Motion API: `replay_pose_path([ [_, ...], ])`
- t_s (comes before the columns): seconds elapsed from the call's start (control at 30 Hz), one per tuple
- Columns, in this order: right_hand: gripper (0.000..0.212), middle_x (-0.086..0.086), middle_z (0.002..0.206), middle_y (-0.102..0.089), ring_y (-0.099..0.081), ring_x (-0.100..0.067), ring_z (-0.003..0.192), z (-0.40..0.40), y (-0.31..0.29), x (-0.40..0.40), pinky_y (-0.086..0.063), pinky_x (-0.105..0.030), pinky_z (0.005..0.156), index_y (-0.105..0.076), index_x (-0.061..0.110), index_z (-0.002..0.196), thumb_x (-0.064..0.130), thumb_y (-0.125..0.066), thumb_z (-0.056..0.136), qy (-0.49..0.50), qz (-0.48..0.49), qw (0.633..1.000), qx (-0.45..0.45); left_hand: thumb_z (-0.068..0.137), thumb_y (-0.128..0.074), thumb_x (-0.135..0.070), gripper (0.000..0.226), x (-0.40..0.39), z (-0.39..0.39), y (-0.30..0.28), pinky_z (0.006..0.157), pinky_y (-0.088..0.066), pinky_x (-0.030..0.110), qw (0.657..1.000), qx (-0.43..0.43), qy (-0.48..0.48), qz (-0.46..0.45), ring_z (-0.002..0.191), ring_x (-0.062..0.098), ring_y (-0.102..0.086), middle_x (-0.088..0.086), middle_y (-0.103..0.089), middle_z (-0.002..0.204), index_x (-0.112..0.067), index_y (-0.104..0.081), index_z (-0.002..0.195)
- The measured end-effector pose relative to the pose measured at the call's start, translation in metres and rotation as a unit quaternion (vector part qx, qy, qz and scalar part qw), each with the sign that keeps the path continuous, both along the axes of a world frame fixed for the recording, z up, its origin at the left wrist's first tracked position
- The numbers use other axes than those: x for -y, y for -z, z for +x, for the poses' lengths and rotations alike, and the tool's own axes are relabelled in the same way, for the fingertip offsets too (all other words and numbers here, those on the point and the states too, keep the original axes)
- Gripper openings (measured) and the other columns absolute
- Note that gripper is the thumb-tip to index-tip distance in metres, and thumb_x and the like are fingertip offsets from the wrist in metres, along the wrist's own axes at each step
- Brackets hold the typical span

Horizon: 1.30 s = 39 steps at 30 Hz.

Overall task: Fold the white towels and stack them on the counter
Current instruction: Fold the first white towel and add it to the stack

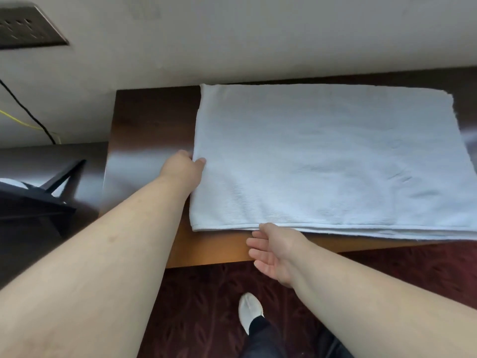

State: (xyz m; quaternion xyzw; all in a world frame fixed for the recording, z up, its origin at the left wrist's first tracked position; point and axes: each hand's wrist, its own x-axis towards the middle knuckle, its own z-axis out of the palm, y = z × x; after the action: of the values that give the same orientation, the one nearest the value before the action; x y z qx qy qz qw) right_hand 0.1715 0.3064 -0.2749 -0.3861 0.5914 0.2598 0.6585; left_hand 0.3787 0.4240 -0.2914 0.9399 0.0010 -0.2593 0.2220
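Note:
A white towel [330,156] lies flat on the dark wooden counter [149,120], folded into layers whose edges show along its near side. It runs off the right of the view. My left hand [184,169] grips the towel's left edge, thumb on top and fingers hidden beneath. My right hand [273,250] hovers at the near edge of the towel, palm up with its fingers apart, its fingertips touching the hem and holding nothing.
A wall rises directly behind the counter. To the left stands a lower dark surface with a black stand [44,195], cables [28,112] and a wall socket plate [28,27]. Below the counter's front edge are dark red carpet and my white shoe [249,310].

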Motion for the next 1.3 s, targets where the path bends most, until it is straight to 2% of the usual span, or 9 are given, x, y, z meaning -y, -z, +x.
replay_pose_path([
  [0.13, 0.045, 0.001, 0.095, -0.076, -0.069, -0.012, 0.070, 0.007, -0.003, -0.017, -0.050, -0.026, 0.056, -0.066, 0.014, 0.112, 0.055, -0.054, 0.097, -0.022, 0.072, 0.997, 0.019, 0.099, -0.041, -0.046, 0.047, -0.003, -0.006, 0.002, 0.082, -0.038, 0.032, 0.999, 0.002, 0.023, 0.023, 0.112, 0.034, -0.055, 0.011, -0.061, 0.123, -0.012, -0.054, 0.127],
  [0.43, 0.035, 0.003, 0.095, -0.070, -0.067, -0.013, 0.076, 0.005, -0.011, -0.029, -0.050, -0.027, 0.061, -0.061, 0.017, 0.119, 0.045, -0.048, 0.102, -0.024, 0.071, 0.996, 0.045, 0.098, -0.046, -0.033, 0.039, -0.032, -0.021, 0.003, 0.086, -0.039, 0.038, 0.997, 0.025, -0.007, 0.077, 0.112, 0.039, -0.055, 0.022, -0.058, 0.124, -0.004, -0.051, 0.124],
  [0.53, 0.036, 0.000, 0.096, -0.069, -0.067, -0.014, 0.077, -0.013, -0.013, -0.001, -0.050, -0.028, 0.061, -0.062, 0.015, 0.110, 0.046, -0.046, 0.102, -0.022, 0.048, 0.998, 0.044, 0.089, -0.058, -0.027, 0.055, -0.017, -0.043, -0.006, 0.102, -0.040, 0.046, 0.992, 0.088, -0.039, 0.084, 0.126, 0.039, -0.044, 0.019, -0.043, 0.140, -0.015, -0.038, 0.138],
  [0.67, 0.038, 0.001, 0.091, -0.070, -0.067, -0.013, 0.074, -0.040, -0.019, 0.053, -0.051, -0.027, 0.061, -0.062, 0.014, 0.111, 0.045, -0.041, 0.103, -0.009, 0.005, 0.999, 0.045, 0.089, -0.055, -0.026, 0.043, 0.042, -0.098, -0.019, 0.100, -0.039, 0.048, 0.963, 0.204, 0.163, 0.072, 0.123, 0.036, -0.042, 0.012, -0.045, 0.135, -0.024, -0.050, 0.131],
  [0.83, 0.033, 0.002, 0.088, -0.073, -0.068, -0.013, 0.069, -0.076, -0.029, 0.125, -0.052, -0.026, 0.059, -0.064, 0.015, 0.108, 0.040, -0.045, 0.101, 0.038, -0.071, 0.996, 0.035, 0.093, -0.050, -0.033, 0.029, 0.126, -0.165, -0.007, 0.095, -0.045, 0.037, 0.930, 0.110, 0.352, 0.006, 0.116, 0.021, -0.048, -0.003, -0.054, 0.122, -0.030, -0.059, 0.120],
  [0.93, 0.025, 0.005, 0.088, -0.073, -0.069, -0.012, 0.068, -0.105, -0.023, 0.176, -0.054, -0.025, 0.058, -0.064, 0.015, 0.101, 0.034, -0.048, 0.098, 0.094, -0.121, 0.988, 0.026, 0.093, -0.048, -0.038, 0.029, 0.173, -0.193, -0.004, 0.095, -0.045, 0.036, 0.909, 0.097, 0.405, -0.006, 0.115, 0.018, -0.048, -0.007, -0.054, 0.120, -0.033, -0.059, 0.119],
  [1.03, 0.021, 0.003, 0.081, -0.068, -0.068, -0.016, 0.072, -0.138, -0.013, 0.227, -0.055, -0.030, 0.068, -0.063, 0.015, 0.091, 0.030, -0.050, 0.094, 0.171, -0.167, 0.971, 0.016, 0.093, -0.051, -0.044, 0.030, 0.223, -0.220, -0.007, 0.095, -0.043, 0.033, 0.888, 0.096, 0.451, -0.008, 0.115, 0.017, -0.048, -0.009, -0.053, 0.118, -0.034, -0.057, 0.120],
  [1.17, 0.017, -0.003, 0.075, -0.060, -0.066, -0.025, 0.069, -0.178, -0.011, 0.281, -0.060, -0.039, 0.073, -0.061, 0.014, 0.098, 0.029, -0.059, 0.089, 0.228, -0.253, 0.940, 0.009, 0.087, -0.059, -0.054, 0.045, 0.289, -0.254, -0.011, 0.097, -0.042, 0.030, 0.868, 0.104, 0.485, -0.007, 0.117, 0.016, -0.047, -0.010, -0.051, 0.119, -0.034, -0.051, 0.127],
  [1.3, 0.013, -0.012, 0.090, -0.064, -0.070, -0.038, 0.095, -0.193, -0.020, 0.327, -0.056, -0.032, 0.070, -0.053, 0.020, 0.086, 0.025, -0.064, 0.091, 0.286, -0.218, 0.932, 0.046, 0.087, -0.060, -0.052, 0.048, 0.344, -0.277, -0.009, 0.095, -0.043, 0.032, 0.841, 0.126, 0.522, 0.065, 0.115, 0.020, -0.047, -0.007, -0.052, 0.121, -0.030, -0.049, 0.128],
])
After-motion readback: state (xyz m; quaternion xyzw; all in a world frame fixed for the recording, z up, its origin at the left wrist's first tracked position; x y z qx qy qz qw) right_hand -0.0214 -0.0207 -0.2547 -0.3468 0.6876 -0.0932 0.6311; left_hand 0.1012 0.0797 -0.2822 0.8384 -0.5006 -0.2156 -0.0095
